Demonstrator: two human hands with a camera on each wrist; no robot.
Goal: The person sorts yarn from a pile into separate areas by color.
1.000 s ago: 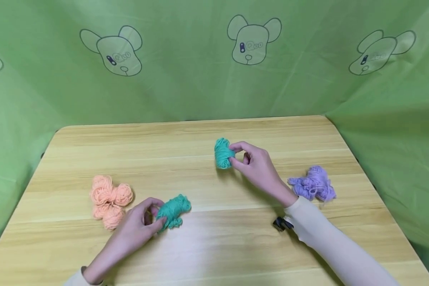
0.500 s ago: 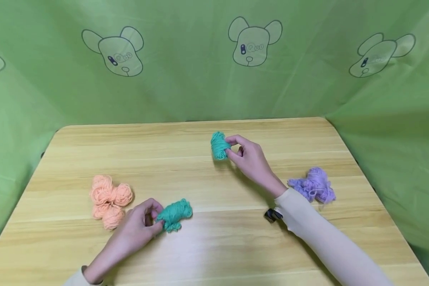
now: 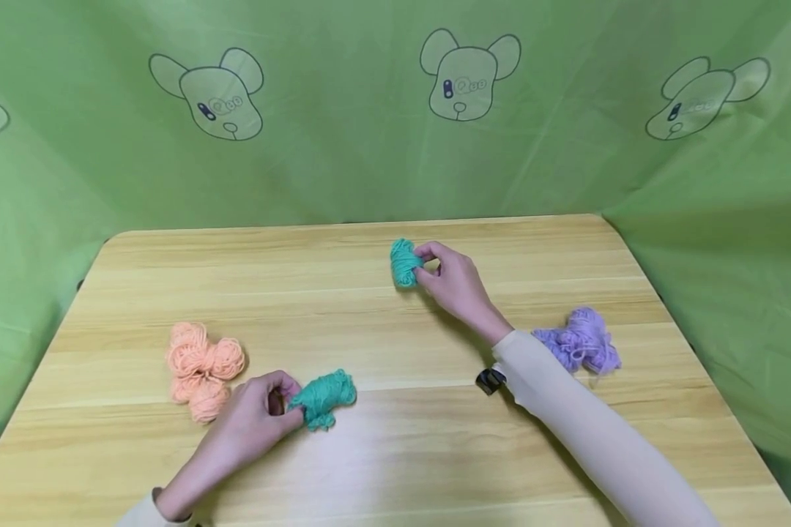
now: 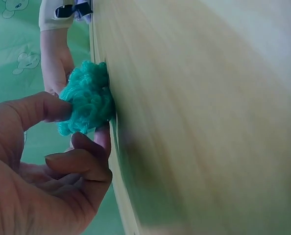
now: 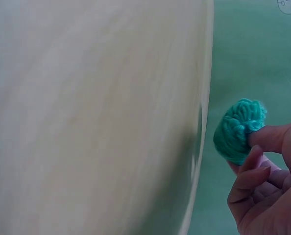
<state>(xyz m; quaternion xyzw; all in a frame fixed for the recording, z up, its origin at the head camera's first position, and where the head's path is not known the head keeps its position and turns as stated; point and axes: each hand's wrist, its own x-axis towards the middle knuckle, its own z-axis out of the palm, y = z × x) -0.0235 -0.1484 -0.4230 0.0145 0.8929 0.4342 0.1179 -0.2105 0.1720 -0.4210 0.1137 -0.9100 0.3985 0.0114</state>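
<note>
Near the table's back middle, my right hand [image 3: 456, 282] pinches a small teal yarn skein [image 3: 405, 263] by its right side, between thumb and fingers. The right wrist view shows that teal skein [image 5: 239, 129] at the fingertips, its looped end towards the camera. Lower and to the left, my left hand [image 3: 253, 417] holds another teal yarn skein [image 3: 326, 395], thumb on the near side and fingers beyond. This skein has a small loose bunch at its lower side. In the left wrist view its looped end [image 4: 89, 100] shows close against the tabletop.
A cluster of peach yarn balls [image 3: 204, 366] lies just left of my left hand. Purple yarn [image 3: 583, 340] lies at the right, beside my right sleeve [image 3: 567, 402]. A black clip-like piece [image 3: 491, 380] is at the right cuff. Green cloth [image 3: 343, 168] hangs behind the wooden table [image 3: 435, 454].
My right hand has carried its teal skein away towards the back edge and slightly left. The left hand's skein has turned a little and shifted slightly towards the front; that hand has barely moved.
</note>
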